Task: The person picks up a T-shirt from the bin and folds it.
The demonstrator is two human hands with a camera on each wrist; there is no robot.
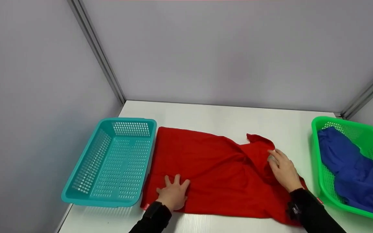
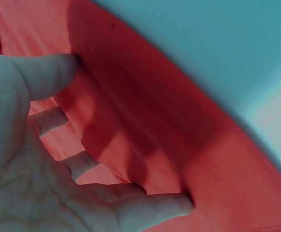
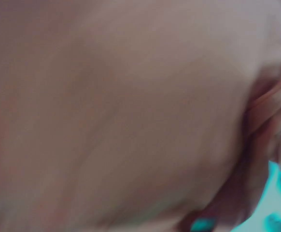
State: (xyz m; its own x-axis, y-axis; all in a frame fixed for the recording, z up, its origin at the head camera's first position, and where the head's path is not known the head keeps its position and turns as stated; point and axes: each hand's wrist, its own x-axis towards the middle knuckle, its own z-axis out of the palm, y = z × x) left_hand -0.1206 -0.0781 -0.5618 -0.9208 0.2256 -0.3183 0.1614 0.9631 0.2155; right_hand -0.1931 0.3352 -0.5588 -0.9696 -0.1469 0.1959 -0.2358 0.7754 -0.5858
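Note:
A red cloth (image 1: 199, 155) lies on the white table, its left part fairly flat and its right part creased, with one corner turned up. My left hand (image 1: 172, 194) rests on the near left part with fingers spread. In the left wrist view the fingertips of that left hand (image 2: 58, 159) touch the red fabric (image 2: 179, 130), which wrinkles under them. Over at the right end, my right hand (image 1: 283, 170) pinches the cloth beside the raised fold. The right wrist view is too blurred to make out the fingers clearly. Small red tags (image 1: 146, 206) show at the cloth's near edge.
A teal perforated basket (image 1: 108, 204) stands with nothing in it, close against the cloth's left side. To the right, a green basket (image 1: 317, 155) holds a crumpled blue cloth (image 1: 355, 168). Grey panels (image 1: 225, 55) wall in the back and sides of the table.

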